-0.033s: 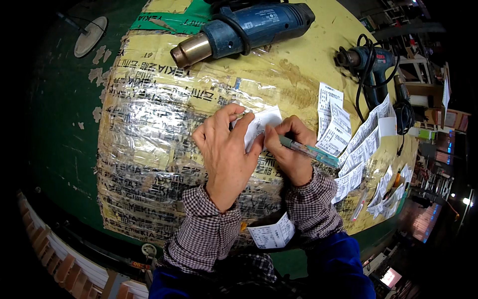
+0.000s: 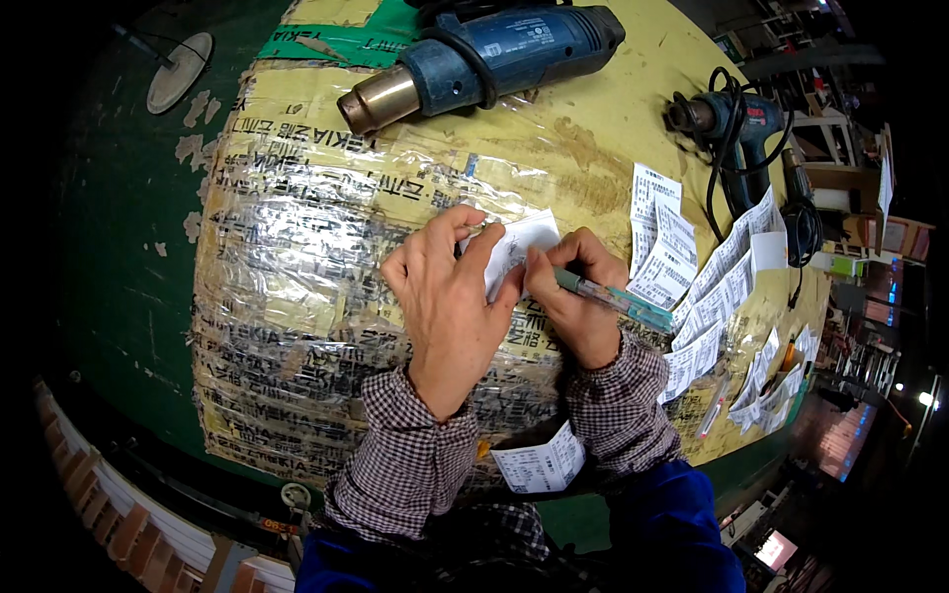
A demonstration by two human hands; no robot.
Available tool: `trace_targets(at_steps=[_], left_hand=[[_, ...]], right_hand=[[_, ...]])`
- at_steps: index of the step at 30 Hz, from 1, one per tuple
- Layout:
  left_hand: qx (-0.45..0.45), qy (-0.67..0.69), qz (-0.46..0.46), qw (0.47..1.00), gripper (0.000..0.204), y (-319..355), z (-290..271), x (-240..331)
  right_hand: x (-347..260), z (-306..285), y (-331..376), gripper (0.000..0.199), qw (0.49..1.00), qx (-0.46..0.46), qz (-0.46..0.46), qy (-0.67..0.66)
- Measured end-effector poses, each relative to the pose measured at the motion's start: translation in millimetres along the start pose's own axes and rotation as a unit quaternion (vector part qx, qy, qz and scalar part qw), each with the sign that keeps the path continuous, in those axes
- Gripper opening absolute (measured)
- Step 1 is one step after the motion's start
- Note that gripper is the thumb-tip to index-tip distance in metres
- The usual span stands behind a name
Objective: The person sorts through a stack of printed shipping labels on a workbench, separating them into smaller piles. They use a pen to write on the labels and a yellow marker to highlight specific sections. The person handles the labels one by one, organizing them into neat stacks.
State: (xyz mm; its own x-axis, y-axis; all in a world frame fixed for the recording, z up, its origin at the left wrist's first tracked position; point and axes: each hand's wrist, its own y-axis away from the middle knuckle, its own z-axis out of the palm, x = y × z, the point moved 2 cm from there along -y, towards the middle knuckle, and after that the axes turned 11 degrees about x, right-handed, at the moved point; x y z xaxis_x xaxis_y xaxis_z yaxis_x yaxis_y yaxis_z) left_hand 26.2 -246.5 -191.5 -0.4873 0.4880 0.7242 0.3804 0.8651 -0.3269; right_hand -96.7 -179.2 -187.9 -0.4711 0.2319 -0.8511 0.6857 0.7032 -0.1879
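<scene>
A small white paper slip (image 2: 534, 233) with handwritten marks lies on the tape-covered table. My left hand (image 2: 445, 292) bends over its left side, gripping it with curled fingers, the thumb and forefinger on the paper. Wrapped round a pen (image 2: 623, 300) with a clear teal barrel, my right hand (image 2: 583, 296) rests at the slip's right edge. The pen slants back to the right, and its tip is hidden behind my fingers. Near my right forearm, a folded printed slip (image 2: 543, 464) sits at the table's near edge.
A blue heat gun (image 2: 494, 61) lies at the far side, its metal nozzle pointing left. At the far right is a corded power tool (image 2: 741, 128). Printed paper strips (image 2: 714, 296) stand folded right of my hands. Another pen (image 2: 713, 407) lies near smaller slips (image 2: 759, 381).
</scene>
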Motion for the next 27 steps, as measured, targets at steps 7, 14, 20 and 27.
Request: trace_targets(at_steps=[7, 14, 20, 27], left_hand=[[0.000, -0.005, 0.003, 1.000, 0.040, 1.9, -0.5, -1.4], [0.014, -0.024, 0.034, 0.999, 0.036, 3.7, 0.6, -0.9], [0.092, 0.030, 0.184, 0.978, 0.024, 8.0, -0.1, 17.7], [-0.220, 0.183, 0.342, 0.895, 0.036, 49.9, 20.3, 62.9]], right_hand=[[2.4, -0.2, 0.9, 0.023, 1.000, -0.002, 0.009, -0.009], [8.1, -20.7, -2.2, 0.015, 0.947, 0.120, 0.052, -0.293], [-63.2, -136.5, 21.4, 0.034, 0.942, 0.299, -0.010, -0.153], [27.3, -238.4, 139.8, 0.032, 0.903, 0.390, 0.183, 0.003]])
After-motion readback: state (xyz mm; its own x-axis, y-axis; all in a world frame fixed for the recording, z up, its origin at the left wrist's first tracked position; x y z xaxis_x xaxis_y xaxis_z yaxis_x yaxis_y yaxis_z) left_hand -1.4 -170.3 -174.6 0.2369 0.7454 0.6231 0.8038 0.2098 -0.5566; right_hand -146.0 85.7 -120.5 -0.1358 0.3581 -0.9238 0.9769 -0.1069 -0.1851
